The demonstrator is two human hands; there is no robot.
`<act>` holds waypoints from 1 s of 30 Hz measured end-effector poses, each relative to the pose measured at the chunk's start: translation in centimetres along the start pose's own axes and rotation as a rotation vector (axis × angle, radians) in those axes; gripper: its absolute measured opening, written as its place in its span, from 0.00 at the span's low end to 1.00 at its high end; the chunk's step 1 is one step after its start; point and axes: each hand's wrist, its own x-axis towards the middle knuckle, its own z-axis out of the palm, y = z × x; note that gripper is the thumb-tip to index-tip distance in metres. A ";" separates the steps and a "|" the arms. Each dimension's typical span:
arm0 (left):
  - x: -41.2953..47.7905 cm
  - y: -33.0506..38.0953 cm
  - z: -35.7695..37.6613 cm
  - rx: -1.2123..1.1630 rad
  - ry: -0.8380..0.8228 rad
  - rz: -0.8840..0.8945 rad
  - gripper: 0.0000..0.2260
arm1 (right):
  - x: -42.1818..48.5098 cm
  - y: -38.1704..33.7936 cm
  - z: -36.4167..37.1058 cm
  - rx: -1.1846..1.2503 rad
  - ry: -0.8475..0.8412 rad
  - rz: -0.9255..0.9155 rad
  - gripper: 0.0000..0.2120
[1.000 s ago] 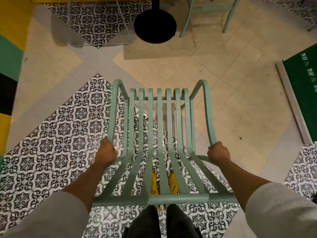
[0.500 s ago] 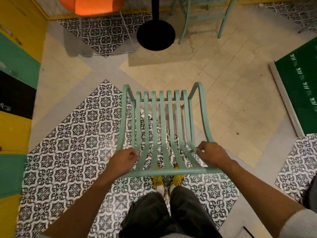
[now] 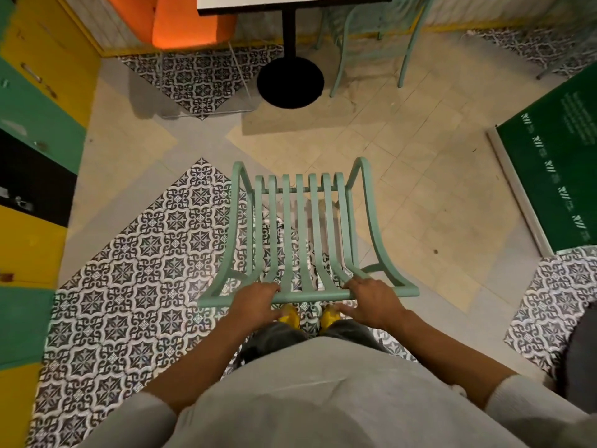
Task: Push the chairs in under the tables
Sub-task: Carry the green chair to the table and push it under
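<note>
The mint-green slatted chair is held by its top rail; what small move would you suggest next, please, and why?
Probably push the mint-green slatted chair straight ahead: both the left hand and right hand grip its top rail, and open floor separates it from the white table.

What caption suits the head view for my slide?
Both hands, left hand and right hand, grip the green slatted chair facing the table.

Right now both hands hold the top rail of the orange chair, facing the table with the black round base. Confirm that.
Not quite. The head view shows the left hand and right hand on the top rail of the mint-green slatted chair. It does face the table with the black round base.
</note>
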 end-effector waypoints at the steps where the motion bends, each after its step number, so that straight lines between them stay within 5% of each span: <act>1: 0.2 0.1 0.0 0.032 0.017 -0.018 0.23 | 0.1 -0.1 0.0 -0.022 0.011 0.004 0.25; 7: 0.2 0.3 0.6 0.118 0.062 -0.085 0.16 | 0.4 -1.1 0.0 -0.096 -0.034 0.101 0.10; 14: 1.7 0.5 1.0 0.215 0.017 -0.121 0.11 | 1.8 -1.3 0.2 -0.126 -0.092 0.152 0.10; 30: 6.2 -0.6 -1.6 0.178 0.112 -0.137 0.11 | 5.7 -0.4 -1.2 -0.099 0.068 0.207 0.11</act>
